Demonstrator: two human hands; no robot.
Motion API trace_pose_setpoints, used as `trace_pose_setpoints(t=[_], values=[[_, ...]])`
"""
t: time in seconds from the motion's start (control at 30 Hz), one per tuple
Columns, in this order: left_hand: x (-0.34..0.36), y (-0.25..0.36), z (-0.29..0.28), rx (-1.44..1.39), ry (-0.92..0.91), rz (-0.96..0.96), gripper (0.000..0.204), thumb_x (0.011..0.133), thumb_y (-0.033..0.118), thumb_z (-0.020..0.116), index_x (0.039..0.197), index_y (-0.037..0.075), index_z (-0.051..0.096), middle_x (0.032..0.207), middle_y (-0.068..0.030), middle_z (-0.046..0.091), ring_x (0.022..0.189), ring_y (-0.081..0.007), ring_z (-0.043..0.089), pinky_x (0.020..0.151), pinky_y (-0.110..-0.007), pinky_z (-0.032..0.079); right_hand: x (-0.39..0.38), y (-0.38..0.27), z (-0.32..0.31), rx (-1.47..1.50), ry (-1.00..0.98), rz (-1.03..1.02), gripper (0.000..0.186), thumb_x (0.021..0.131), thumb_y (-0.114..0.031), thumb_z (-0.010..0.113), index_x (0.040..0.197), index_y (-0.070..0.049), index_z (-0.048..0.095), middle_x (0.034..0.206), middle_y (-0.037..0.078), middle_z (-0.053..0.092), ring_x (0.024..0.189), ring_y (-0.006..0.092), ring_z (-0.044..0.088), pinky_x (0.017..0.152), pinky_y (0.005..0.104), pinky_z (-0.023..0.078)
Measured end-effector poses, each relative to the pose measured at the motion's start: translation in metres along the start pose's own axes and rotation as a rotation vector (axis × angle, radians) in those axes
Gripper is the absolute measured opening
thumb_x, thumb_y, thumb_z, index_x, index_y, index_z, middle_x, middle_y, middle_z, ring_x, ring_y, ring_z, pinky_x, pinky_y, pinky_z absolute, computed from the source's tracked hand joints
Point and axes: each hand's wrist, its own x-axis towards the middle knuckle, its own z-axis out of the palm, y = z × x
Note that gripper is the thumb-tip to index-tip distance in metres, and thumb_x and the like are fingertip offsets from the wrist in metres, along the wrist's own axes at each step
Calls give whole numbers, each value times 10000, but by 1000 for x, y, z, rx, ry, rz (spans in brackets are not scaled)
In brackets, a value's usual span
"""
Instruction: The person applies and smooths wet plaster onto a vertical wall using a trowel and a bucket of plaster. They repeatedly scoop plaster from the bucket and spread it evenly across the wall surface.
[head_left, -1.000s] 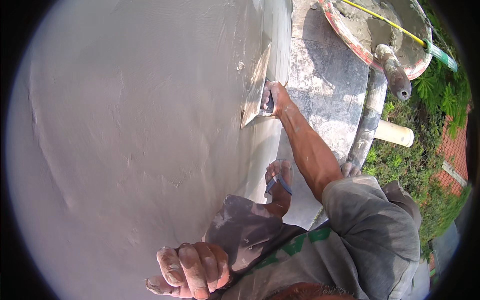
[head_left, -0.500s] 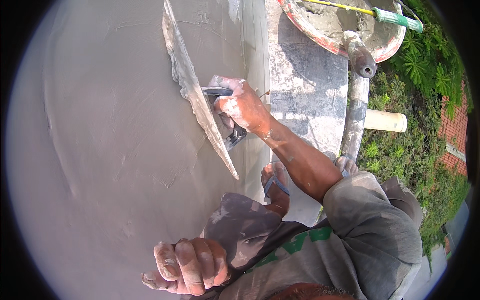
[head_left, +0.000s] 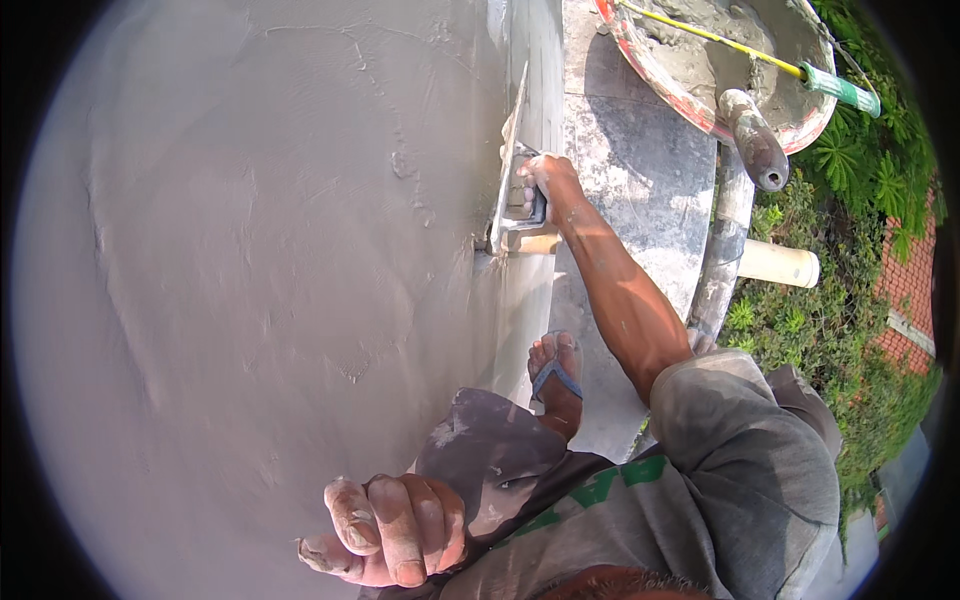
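My right hand (head_left: 550, 185) grips the dark handle of a plastering trowel (head_left: 512, 140). The trowel's blade is seen almost edge-on, close to the grey plastered wall (head_left: 250, 250) near its right-hand border. Just below the trowel a short tan pipe-like stub (head_left: 535, 243) shows, partly hidden by the tool. My left hand (head_left: 395, 530) hangs in front of the wall at the bottom, fingers half curled and thumb apart, holding nothing visible. Pale plaster coats its fingertips.
A red-rimmed tub (head_left: 660, 90) of wet mortar sits upper right, a yellow rod with green grip (head_left: 840, 88) across it. Nearby are a brown pole end (head_left: 757, 145) and pale pipe (head_left: 780, 264). My flip-flopped foot (head_left: 558, 380) stands beside the grey platform (head_left: 640, 200). Shrubs lie beyond.
My right hand has moved the trowel right and upward, from over the wall's face to its right border. The blade has turned nearly edge-on. My left hand has shifted slightly right.
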Motion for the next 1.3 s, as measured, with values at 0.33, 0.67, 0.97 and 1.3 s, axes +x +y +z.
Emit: trace_pose_setpoints(t=[0.33, 0.67, 0.97, 1.3], values=[[4, 0, 0, 18, 100, -14, 433, 996, 423, 342, 1122, 48, 517, 586, -5, 494, 505, -139, 473, 469, -287, 331, 58, -73, 28, 71, -97, -25, 100, 790, -83, 496, 723, -19, 532, 627, 55, 459, 467, 164, 452, 415, 339, 411], [27, -10, 0, -36, 28, -70, 454, 999, 410, 345, 1154, 16, 509, 579, -12, 487, 501, -141, 460, 483, -287, 340, -19, -22, 8, 222, -128, 115, 125, 843, -95, 456, 719, -111, 461, 541, -19, 437, 404, 110, 434, 354, 287, 382], [23, -8, -6, -68, 80, -84, 468, 998, 406, 345, 1170, 2, 508, 596, -21, 478, 508, -142, 457, 482, -294, 350, 27, 51, 4, 535, -92, 321, 34, 754, -44, 514, 722, -51, 505, 543, 42, 439, 445, 187, 435, 427, 332, 397], [17, 3, -12, 34, 168, -59, 515, 998, 438, 323, 1205, -4, 486, 621, -26, 452, 508, -139, 445, 467, -286, 341, 105, -11, -2, 378, -139, 219, 121, 799, -126, 483, 680, -106, 486, 526, 13, 427, 417, 170, 414, 412, 322, 362]])
